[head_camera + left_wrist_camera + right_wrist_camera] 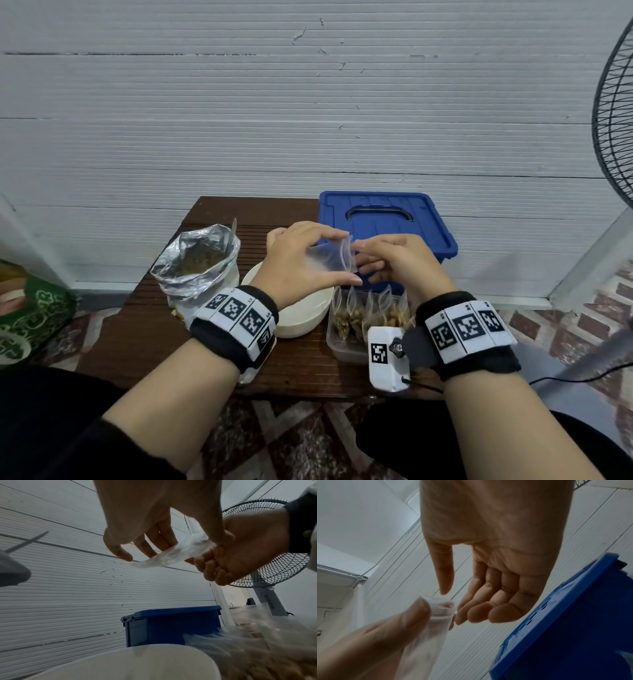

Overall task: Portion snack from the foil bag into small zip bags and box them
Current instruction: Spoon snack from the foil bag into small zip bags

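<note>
My left hand (pixel 298 260) holds an empty clear zip bag (pixel 329 260) above the white bowl (pixel 308 318), thumb under it and fingers over it. The bag (pixel 171 555) lies on its side, zip mouth toward my right hand (pixel 397 263). The right thumb sits on one side of the bag's mouth (pixel 436 609) and the curled fingertips (pixel 462 615) on the other, pinching its edge. The open foil bag (pixel 195 270) with brown snack stands at the left, a spoon handle (pixel 234 228) sticking out of it.
A clear tub (pixel 346 349) at front right holds several filled zip bags (pixel 370 311) standing upright. A blue lidded box (pixel 376 219) stands behind my hands at the small brown table's (pixel 154 325) back. A standing fan (pixel 616 120) is at the far right.
</note>
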